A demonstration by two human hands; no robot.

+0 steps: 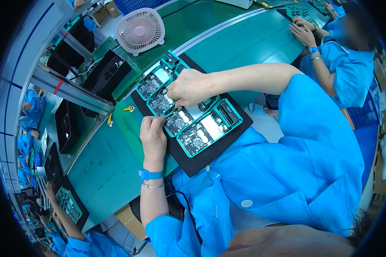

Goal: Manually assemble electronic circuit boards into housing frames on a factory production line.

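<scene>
Several teal-framed devices with exposed circuit boards lie side by side on a black mat (192, 166) in front of me. The nearest teal-framed device (195, 141) shows its board and a bright silver plate uncovered. My left hand (153, 139) has its fingers bent together, the tips on the left end of the second-nearest device (176, 124). Over the middle of the row, my right hand (191, 88) is closed in a downward pinch at the boards. Whatever sits between its fingertips is hidden. A farther device (150, 85) lies beyond it.
A pink round fan (140, 30) stands at the back. Small yellow pieces (128, 109) lie left of the mat on the green table (103, 171). Black trays (107, 70) stand beside a metal post (73, 92). Co-workers sit at right (339, 73) and lower left (94, 246).
</scene>
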